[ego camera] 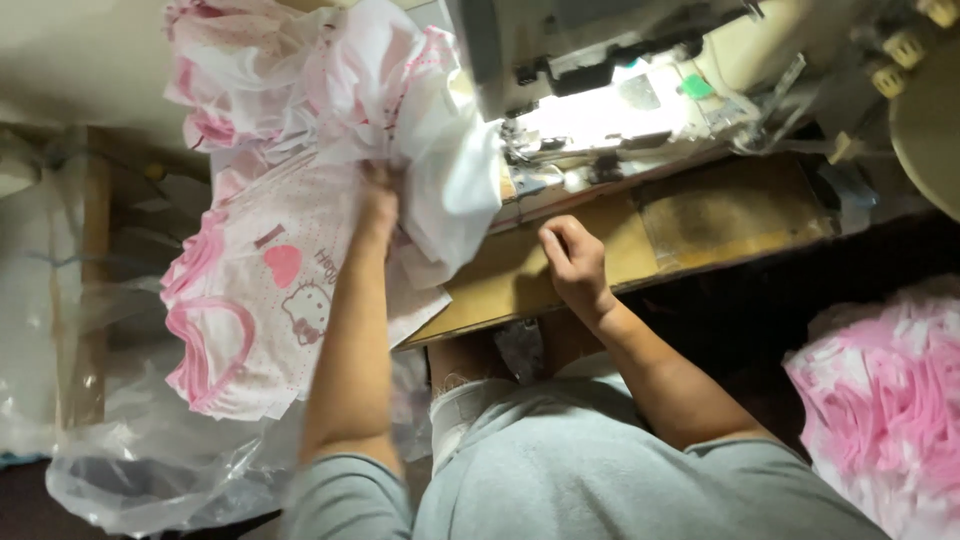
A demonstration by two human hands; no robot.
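Note:
My left hand [377, 205] reaches forward into a heap of white and pink fabric pieces [330, 90] and grips the cloth; its fingers are buried in the folds. Below it lies a stack of small white garments with pink trim [250, 310], printed with a heart and a cartoon cat. My right hand [572, 258] rests on the wooden sewing table [700, 225] with fingers curled, holding nothing that I can see. The sewing machine [600, 90] stands just beyond it under a bright lamp.
Clear plastic bags [130, 460] hang at the left, beside the garment stack. A pile of pink and white fabric [885, 400] sits at the lower right. A round cream part of the machine [930, 120] is at the far right.

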